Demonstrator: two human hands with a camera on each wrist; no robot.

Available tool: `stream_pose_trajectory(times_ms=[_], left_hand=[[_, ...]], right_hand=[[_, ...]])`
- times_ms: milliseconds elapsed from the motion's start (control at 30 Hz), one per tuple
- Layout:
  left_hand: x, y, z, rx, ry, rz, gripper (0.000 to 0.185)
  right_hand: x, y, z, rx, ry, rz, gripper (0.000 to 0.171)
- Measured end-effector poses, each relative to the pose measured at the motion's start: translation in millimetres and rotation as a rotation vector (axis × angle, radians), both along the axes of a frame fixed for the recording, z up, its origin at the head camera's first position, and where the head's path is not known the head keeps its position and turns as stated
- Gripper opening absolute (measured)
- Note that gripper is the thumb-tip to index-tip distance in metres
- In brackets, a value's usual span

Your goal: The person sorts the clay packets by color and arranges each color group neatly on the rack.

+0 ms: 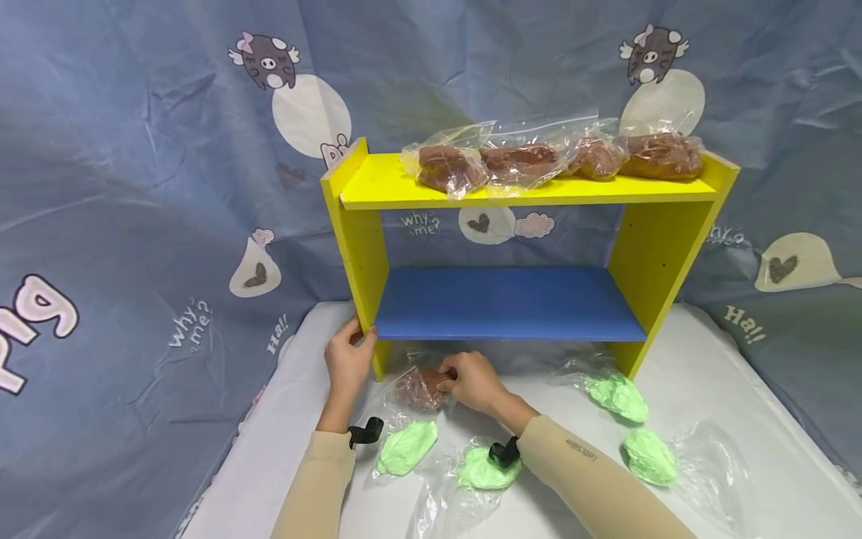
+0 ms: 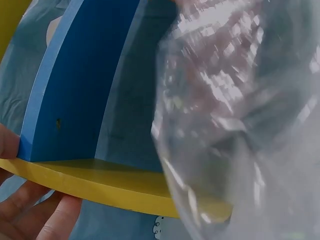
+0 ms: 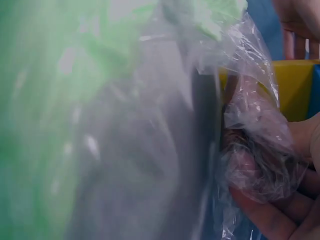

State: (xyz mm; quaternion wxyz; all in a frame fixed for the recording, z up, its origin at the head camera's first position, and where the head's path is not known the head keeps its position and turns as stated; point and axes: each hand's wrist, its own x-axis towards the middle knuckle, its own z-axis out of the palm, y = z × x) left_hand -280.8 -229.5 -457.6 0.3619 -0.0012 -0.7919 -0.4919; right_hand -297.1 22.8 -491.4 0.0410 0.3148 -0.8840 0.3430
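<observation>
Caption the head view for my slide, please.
Left hand grips the shelf unit; right hand holds a bagged brown lump.

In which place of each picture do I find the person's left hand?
Head: left hand left of centre, below mid-height.
Left wrist: left hand in the lower left corner.
Right wrist: left hand in the upper right corner.
Shared landmark: the shelf's yellow side panel, beside this hand in every view.

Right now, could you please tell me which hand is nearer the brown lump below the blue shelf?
Right: the right hand grips the brown lump; the left hand, left of it, holds the yellow side panel.
</observation>
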Motion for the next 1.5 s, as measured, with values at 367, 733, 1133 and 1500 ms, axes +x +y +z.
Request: stream_pose_trajectory(times_ms=[367, 733, 1133, 1500], left_hand=[[-1.0, 1, -1.0, -0.014, -0.008, 0.030, 0.027], [-1.4, 0, -3.1, -0.023, -0.006, 0.017, 0.027], [-3.8, 2, -1.3, 0.000, 0.012, 0.038, 0.028], [-4.1, 2, -1.3, -0.009, 0.008, 0.037, 0.023]], right_hand=[[20.1, 27, 32.9, -0.048, 0.142, -0.049, 0.011], [52.3, 47, 86.5, -0.139, 0.318, -0.015, 0.023], [80.3, 54, 177.7, -0.341, 0.447, 0.137, 0.021], [86.1, 58, 251.6, -0.373, 0.604, 0.174, 0.014]])
